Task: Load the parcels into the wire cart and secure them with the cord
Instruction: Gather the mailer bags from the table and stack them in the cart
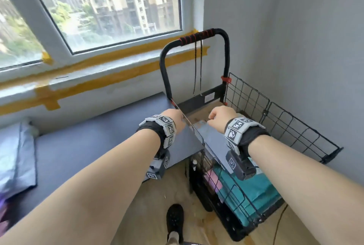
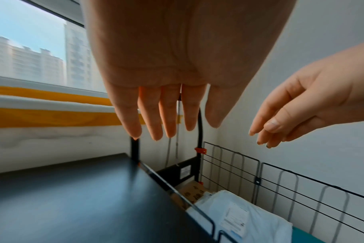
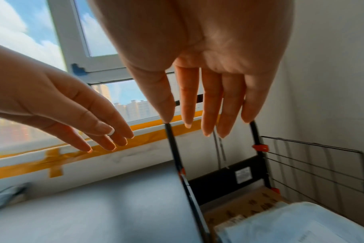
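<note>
The black wire cart (image 1: 275, 122) stands in the corner against the right wall. Its upright black handle (image 1: 216, 33) has a black and red cord (image 1: 195, 37) wound round the top bar, with two ends hanging (image 1: 198, 67) down. Inside lie a teal parcel (image 1: 256, 191), a pink one (image 1: 213, 180), a pale plastic parcel (image 2: 239, 213) with a label, and a cardboard box (image 2: 194, 192) at the handle end. My left hand (image 1: 175, 117) and right hand (image 1: 220, 115) hover side by side above the cart, below the handle. Both are empty, fingers straight (image 2: 156, 115) (image 3: 208, 98).
A dark low table (image 1: 98, 140) touches the cart's left side, with a silvery bag (image 1: 15, 156) at its far left. The window sill with yellow tape (image 1: 118, 79) runs behind. The grey wall (image 1: 305, 48) is close on the right. My black shoe (image 1: 174, 219) stands on the wooden floor.
</note>
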Tool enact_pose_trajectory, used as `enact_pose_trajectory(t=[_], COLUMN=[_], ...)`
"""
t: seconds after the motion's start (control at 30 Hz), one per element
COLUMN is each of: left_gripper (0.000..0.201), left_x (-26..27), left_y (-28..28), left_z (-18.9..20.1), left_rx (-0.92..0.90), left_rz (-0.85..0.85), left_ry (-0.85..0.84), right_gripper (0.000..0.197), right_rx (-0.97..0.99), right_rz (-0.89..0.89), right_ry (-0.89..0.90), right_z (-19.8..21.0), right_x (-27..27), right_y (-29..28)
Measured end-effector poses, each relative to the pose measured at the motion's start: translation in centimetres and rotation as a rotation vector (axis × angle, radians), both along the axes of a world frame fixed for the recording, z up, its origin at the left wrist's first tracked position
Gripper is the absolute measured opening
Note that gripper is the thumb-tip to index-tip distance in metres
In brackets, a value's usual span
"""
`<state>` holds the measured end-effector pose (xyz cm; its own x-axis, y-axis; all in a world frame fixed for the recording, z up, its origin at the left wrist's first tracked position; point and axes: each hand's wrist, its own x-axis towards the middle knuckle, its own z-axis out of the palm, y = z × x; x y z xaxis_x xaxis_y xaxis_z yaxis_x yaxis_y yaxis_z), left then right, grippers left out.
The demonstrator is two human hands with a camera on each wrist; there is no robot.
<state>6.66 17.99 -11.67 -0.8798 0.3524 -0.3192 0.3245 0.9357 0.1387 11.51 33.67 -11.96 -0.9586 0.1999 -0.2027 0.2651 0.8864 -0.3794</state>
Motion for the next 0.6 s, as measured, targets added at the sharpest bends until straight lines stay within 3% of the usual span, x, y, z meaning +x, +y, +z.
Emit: enact_pose_trajectory(t=[0.37,0.6], left_gripper=[0.040,0.043], left_x=[6.0,9.7], left_y=[-20.1,-36.0], left_z=[3.7,4.4], left_rx=[0.054,0.062], left_rz=[0.395,0.560], left_ry=[0.097,0.134], right_gripper=[0.024,0.025], right_rx=[0.019,-0.016], right_rz=[0.407,0.574], right_ry=[0.064,0.048], right_z=[3.3,3.1], right_x=[-0.6,-0.1], right_y=[-19.3,-35.6])
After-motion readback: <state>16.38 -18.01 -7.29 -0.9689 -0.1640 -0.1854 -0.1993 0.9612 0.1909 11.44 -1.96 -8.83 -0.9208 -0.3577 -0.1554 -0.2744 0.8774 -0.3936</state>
